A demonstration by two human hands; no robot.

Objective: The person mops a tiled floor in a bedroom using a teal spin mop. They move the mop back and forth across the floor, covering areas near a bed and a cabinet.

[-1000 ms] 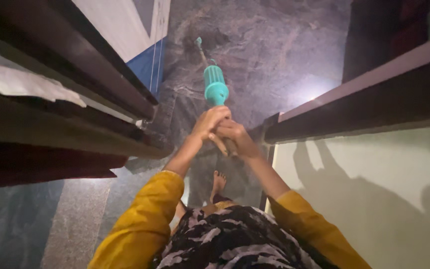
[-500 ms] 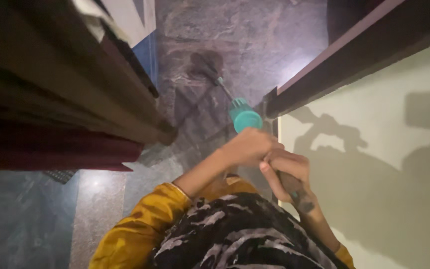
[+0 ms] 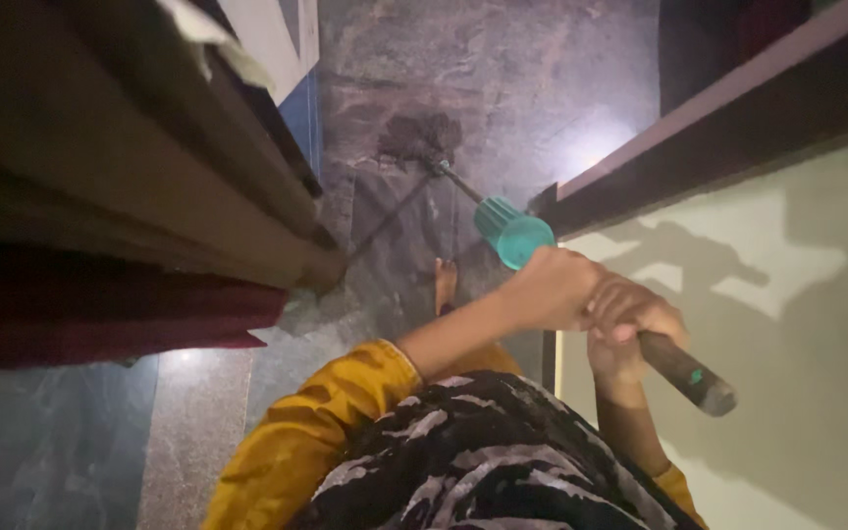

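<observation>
Hands grip the mop handle (image 3: 684,371): right hand (image 3: 628,329) wrapped nearest its end, left hand (image 3: 550,288) clenched just ahead, below the teal collar (image 3: 510,232). Beyond, the mop head (image 3: 422,139) rests on dark floor (image 3: 503,88). Best kept flat, strokes short between the walls.

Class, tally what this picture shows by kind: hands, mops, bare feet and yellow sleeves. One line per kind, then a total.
Hands: 2, left hand and right hand, both gripping the mop
Mops: 1
Bare feet: 1, foot
Yellow sleeves: 2, left sleeve, right sleeve
Total: 6
</observation>
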